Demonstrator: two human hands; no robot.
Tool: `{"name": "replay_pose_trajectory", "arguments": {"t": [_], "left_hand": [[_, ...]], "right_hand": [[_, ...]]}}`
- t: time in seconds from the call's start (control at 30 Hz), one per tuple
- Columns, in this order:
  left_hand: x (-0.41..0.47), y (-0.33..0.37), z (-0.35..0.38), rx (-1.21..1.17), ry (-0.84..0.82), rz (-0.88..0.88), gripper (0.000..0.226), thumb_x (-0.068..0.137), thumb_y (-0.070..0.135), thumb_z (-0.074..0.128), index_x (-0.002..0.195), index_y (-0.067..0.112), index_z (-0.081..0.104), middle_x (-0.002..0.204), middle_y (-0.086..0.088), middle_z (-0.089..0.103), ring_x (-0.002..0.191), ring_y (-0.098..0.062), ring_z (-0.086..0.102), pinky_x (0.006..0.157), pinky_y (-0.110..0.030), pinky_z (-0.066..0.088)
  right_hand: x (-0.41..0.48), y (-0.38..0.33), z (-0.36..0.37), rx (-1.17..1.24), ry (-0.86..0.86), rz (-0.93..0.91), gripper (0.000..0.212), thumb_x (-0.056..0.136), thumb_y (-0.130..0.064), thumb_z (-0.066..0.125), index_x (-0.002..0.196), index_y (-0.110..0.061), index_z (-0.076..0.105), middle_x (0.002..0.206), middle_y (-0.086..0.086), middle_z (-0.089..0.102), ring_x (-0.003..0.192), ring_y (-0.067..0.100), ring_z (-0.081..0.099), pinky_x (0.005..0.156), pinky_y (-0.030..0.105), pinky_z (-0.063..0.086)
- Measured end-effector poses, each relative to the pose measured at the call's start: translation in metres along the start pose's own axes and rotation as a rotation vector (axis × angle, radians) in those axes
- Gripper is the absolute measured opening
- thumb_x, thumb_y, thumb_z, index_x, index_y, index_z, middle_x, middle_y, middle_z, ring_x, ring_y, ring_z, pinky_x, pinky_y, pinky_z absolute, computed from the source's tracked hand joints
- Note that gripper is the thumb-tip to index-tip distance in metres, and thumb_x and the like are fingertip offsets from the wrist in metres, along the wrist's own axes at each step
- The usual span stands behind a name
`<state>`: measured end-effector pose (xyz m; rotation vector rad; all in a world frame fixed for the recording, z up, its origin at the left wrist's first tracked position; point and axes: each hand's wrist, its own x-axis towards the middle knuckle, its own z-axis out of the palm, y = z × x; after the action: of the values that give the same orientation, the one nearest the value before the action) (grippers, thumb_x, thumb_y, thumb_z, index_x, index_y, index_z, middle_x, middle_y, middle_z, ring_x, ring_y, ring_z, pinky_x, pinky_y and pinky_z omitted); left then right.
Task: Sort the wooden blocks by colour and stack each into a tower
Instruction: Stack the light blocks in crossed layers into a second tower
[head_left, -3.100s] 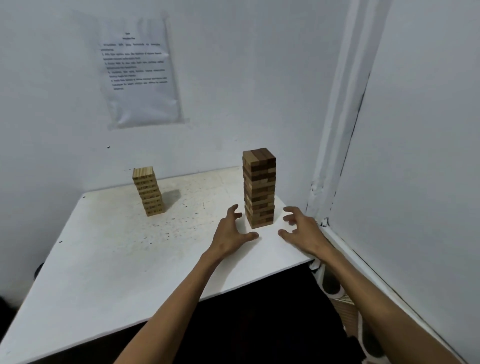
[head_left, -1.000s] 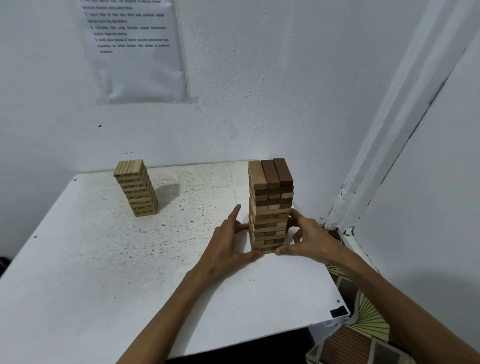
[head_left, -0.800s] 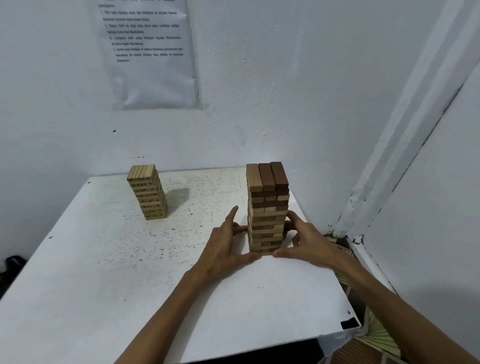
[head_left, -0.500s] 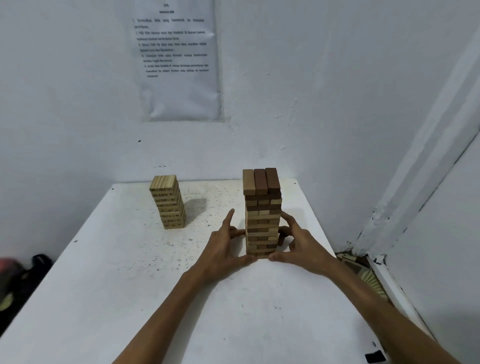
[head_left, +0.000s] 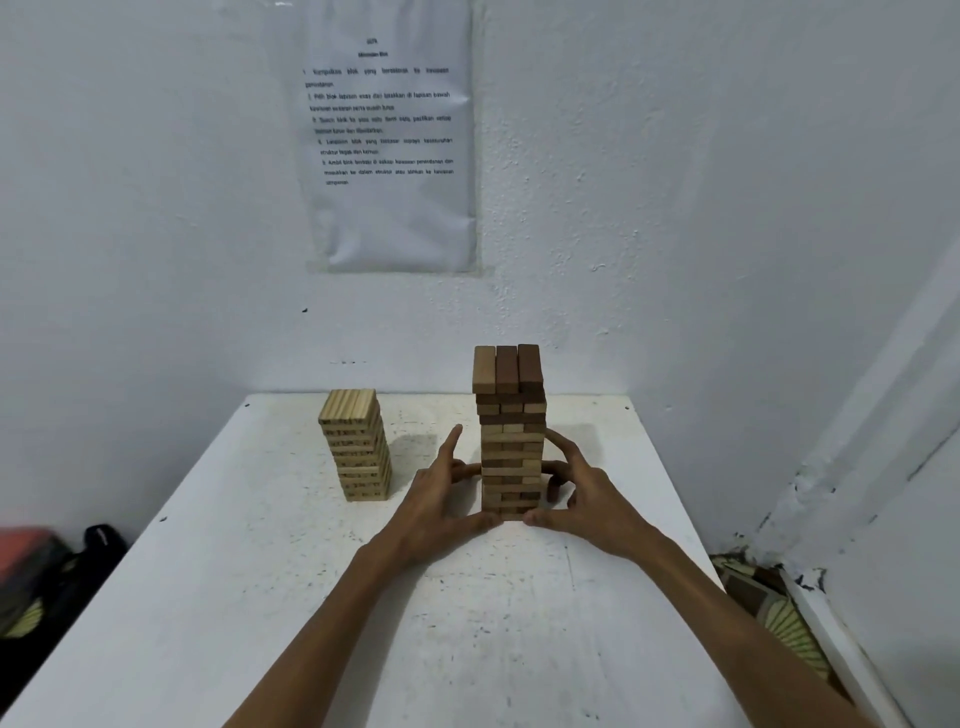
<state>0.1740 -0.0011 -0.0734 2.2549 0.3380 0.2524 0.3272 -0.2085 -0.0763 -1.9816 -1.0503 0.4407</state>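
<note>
Where the mixed tower (head_left: 511, 457) stands toward the far right of the table (head_left: 208, 597), both hands flank its lower half. Left hand (head_left: 439, 501) lies open, fingers touching the left face, index straight, thumb at the front base. Right hand (head_left: 584, 496) curls its fingers round the right side, thumb tip at the base. Pale tower (head_left: 358, 447) stands apart, left.

Left hand (head_left: 441, 501), right hand (head_left: 589, 499): now against the mixed tower (head_left: 511, 457).
</note>
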Motion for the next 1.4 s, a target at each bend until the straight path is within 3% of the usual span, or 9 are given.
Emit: {"name": "replay_pose_trajectory", "arguments": {"t": [0.27, 0.37, 0.5, 0.63, 0.77, 0.93, 1.03, 1.2, 1.4], "left_hand": [[0.01, -0.012, 0.003, -0.006, 0.01, 0.019, 0.127, 0.074, 0.067, 0.079, 0.157, 0.054, -0.016, 0.152, 0.012, 0.054, 0.143, -0.015, 0.044, 0.117, -0.055, 0.038], [0.003, -0.007, 0.007, -0.024, 0.009, 0.035, 0.12, 0.082, 0.066, 0.073, 0.16, 0.045, -0.015, 0.158, 0.016, 0.044, 0.146, -0.008, 0.039, 0.121, -0.044, 0.034], [0.005, 0.008, 0.013, -0.202, 0.099, 0.022, 0.055, 0.105, 0.046, 0.051, 0.156, 0.038, 0.031, 0.164, 0.005, 0.039, 0.153, -0.015, 0.031, 0.126, -0.04, 0.019], [0.023, 0.032, 0.017, -0.86, 0.207, -0.238, 0.074, 0.099, 0.075, 0.024, 0.159, 0.034, 0.033, 0.164, 0.008, 0.038, 0.154, -0.015, 0.03, 0.126, -0.042, 0.022], [0.039, 0.034, 0.034, -0.937, 0.231, -0.223, 0.094, 0.089, 0.09, 0.028, 0.157, 0.026, 0.041, 0.16, -0.008, 0.045, 0.149, -0.029, 0.04, 0.124, -0.059, 0.026], [0.036, 0.056, 0.039, -0.923, 0.287, -0.15, 0.084, 0.099, 0.067, 0.018, 0.145, 0.007, 0.054, 0.128, -0.015, 0.072, 0.12, -0.027, 0.068, 0.098, -0.035, 0.058], [0.036, 0.057, 0.043, -0.951, 0.277, -0.133, 0.08, 0.101, 0.061, 0.016, 0.143, 0.006, 0.057, 0.123, -0.011, 0.074, 0.117, -0.024, 0.07, 0.092, -0.029, 0.059], [0.038, 0.057, 0.046, -0.977, 0.299, -0.189, 0.093, 0.094, 0.079, 0.022, 0.144, 0.009, 0.057, 0.133, -0.015, 0.069, 0.128, -0.03, 0.064, 0.109, -0.046, 0.05], [0.039, 0.056, 0.052, -1.083, 0.258, -0.203, 0.081, 0.105, 0.063, 0.012, 0.142, 0.008, 0.058, 0.127, -0.013, 0.072, 0.118, -0.022, 0.07, 0.088, -0.028, 0.059]], "right_hand": [[0.01, 0.007, 0.001, 0.001, -0.001, -0.032, 0.116, 0.075, -0.04, 0.091, 0.161, -0.038, 0.014, 0.14, -0.018, 0.059, 0.094, 0.008, 0.065, 0.075, 0.019, 0.053], [0.006, 0.009, -0.004, 0.066, -0.038, -0.033, 0.108, 0.081, -0.029, 0.088, 0.16, -0.041, 0.015, 0.139, -0.021, 0.056, 0.098, 0.01, 0.064, 0.073, 0.021, 0.054], [0.007, -0.001, 0.002, 0.38, 0.192, 0.079, 0.049, 0.095, -0.049, 0.057, 0.142, -0.044, 0.046, 0.142, -0.009, 0.06, 0.115, 0.012, 0.065, 0.096, 0.038, 0.058], [0.022, -0.026, 0.03, 0.659, 0.339, 0.17, 0.074, 0.092, -0.077, 0.029, 0.148, -0.034, 0.051, 0.144, -0.015, 0.06, 0.135, 0.004, 0.053, 0.119, 0.041, 0.038], [0.035, -0.04, 0.046, 0.762, 0.366, 0.182, 0.084, 0.092, -0.085, 0.018, 0.152, -0.034, 0.047, 0.15, -0.011, 0.056, 0.145, 0.01, 0.044, 0.125, 0.049, 0.025], [0.039, -0.05, 0.058, 0.806, 0.399, 0.165, 0.094, 0.093, -0.08, 0.014, 0.149, -0.015, 0.052, 0.139, 0.007, 0.065, 0.133, 0.023, 0.059, 0.114, 0.044, 0.045], [0.041, -0.049, 0.063, 0.823, 0.418, 0.157, 0.094, 0.096, -0.076, 0.008, 0.147, -0.012, 0.053, 0.134, 0.007, 0.069, 0.128, 0.022, 0.063, 0.106, 0.035, 0.052], [0.044, -0.049, 0.068, 0.875, 0.415, 0.135, 0.089, 0.094, -0.071, 0.011, 0.147, -0.014, 0.055, 0.13, 0.002, 0.071, 0.123, 0.015, 0.066, 0.091, 0.02, 0.055], [0.047, -0.052, 0.071, 0.886, 0.427, 0.192, 0.087, 0.095, -0.072, 0.01, 0.137, -0.019, 0.065, 0.121, 0.001, 0.075, 0.116, 0.015, 0.07, 0.105, 0.038, 0.053]]}}
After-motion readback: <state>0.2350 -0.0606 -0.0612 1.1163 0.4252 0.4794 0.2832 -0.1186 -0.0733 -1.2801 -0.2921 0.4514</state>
